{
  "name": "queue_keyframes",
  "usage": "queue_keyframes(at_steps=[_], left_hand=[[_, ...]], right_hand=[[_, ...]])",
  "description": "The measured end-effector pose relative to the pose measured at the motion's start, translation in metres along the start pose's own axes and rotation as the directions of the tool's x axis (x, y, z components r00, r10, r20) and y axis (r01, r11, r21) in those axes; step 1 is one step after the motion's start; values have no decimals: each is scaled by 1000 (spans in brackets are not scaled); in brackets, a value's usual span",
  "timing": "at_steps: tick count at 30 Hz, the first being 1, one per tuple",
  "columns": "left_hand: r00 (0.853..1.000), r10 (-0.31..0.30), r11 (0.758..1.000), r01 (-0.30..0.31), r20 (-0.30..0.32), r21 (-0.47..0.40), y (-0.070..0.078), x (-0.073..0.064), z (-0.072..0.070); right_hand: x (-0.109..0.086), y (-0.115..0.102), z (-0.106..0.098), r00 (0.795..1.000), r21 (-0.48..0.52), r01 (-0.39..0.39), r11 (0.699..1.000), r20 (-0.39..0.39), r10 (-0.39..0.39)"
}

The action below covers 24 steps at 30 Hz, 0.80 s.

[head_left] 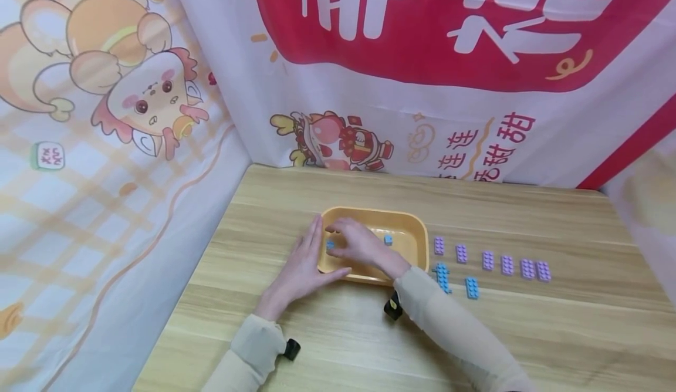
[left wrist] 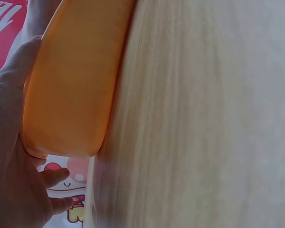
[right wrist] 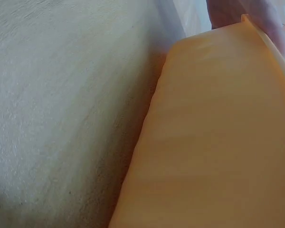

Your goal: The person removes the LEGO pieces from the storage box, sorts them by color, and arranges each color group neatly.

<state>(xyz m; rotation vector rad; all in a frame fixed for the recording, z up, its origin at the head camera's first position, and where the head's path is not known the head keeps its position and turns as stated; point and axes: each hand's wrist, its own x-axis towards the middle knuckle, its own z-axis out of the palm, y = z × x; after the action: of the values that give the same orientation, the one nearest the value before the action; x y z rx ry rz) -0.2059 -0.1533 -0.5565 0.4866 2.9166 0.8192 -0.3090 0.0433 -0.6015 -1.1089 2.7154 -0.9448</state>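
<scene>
A yellow-orange tray [head_left: 414, 225] sits on the table. My left hand [head_left: 298, 269] lies along its left end, fingers straight and thumb stretched over the near rim; in the left wrist view the hand [left wrist: 19, 185] touches the tray's outer wall [left wrist: 76, 80]. Inside the tray, my right hand [head_left: 359, 242] reaches to the left end, its fingers and thumb parted around a small blue brick [head_left: 330, 244]. Another small blue brick [head_left: 388, 239] lies farther right in the tray. The tray's side [right wrist: 209, 118] blocks the right wrist view of the right fingers.
Right of the tray, several purple bricks [head_left: 488, 260] form a loose row on the wooden table [head_left: 338, 345]. Nearer lie a blue brick [head_left: 472, 287] and a blue piece with jutting sides [head_left: 442, 277]. Printed cloth [head_left: 222, 57] hangs behind and at left.
</scene>
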Motion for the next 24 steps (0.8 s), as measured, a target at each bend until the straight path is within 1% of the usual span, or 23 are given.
queue_keyframes(at_steps=[2,6,9,10,11,14,18,19,21,24], left_hand=[[1000,1,1000,-1,-2,2,0,0,0],[1000,11,1000,-11,-15,-1,1,0,-1],[1000,17,1000,-17,-19,2,1,0,0],[1000,18,1000,-18,-18,4,1,0,0],[1000,18,1000,-17,-18,7,1,0,0],[1000,17,1000,-17,-16,9,1,0,0],[1000,9,1000,-9,-13,12,1,0,0],[1000,6,1000,-5,-11,12,1,0,0],[1000,6,1000,-5,-12,13,1,0,0],[1000,4,1000,-4,-13,7,1,1,0]], right_hand=[[0,-4,-2,1000,-9,-4,1000,7,4],[-3,-31,-18,999,-14,-10,1000,41,11],[-4,-54,-31,997,-14,-34,999,69,35],[-3,-57,-32,997,-15,-38,999,71,38],[-2,-58,-32,996,-19,-43,999,74,44],[0,-51,-25,995,-31,-48,998,83,51],[3,-32,-11,995,-59,-48,997,80,52],[2,-34,-13,995,-54,-60,997,79,64],[2,-31,-11,995,-52,-61,997,75,65],[1,-36,-15,996,-55,-64,996,65,68]])
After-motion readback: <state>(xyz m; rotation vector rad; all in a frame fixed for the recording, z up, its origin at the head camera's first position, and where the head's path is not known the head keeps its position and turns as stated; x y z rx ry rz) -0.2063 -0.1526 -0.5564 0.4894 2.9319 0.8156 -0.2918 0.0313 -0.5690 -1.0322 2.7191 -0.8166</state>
